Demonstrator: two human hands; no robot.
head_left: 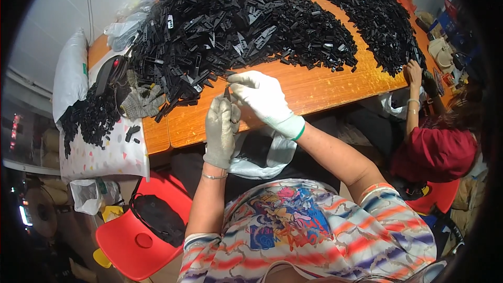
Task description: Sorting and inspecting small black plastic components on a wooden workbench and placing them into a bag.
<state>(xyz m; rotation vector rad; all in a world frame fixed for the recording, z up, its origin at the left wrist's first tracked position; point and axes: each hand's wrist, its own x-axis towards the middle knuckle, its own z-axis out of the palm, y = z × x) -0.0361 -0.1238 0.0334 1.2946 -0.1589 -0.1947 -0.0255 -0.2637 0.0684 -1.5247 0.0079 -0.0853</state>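
Both my hands wear work gloves and meet over the table's near edge, in front of a large heap of black plastic parts (209, 26). My left hand (220, 131), in a greyish glove, is closed with its fingers pinching a small dark pointed plastic part (227, 93) that sticks up from the fingertips. Just above that part, my right hand (262, 97), in a white glove with a green cuff, has thumb and forefinger pinched together. A thin thing seems to poke out from its fingertips toward the heap, too small to name.
Across the table (325, 86) lies a second black heap (367, 15). A co-worker in a red top (435, 152) reaches to it. At left are a smaller pile (94, 120), a grey knitted glove (142, 99) and a white sack (73, 73). A red chair (141, 241) holds a black bag (157, 217).
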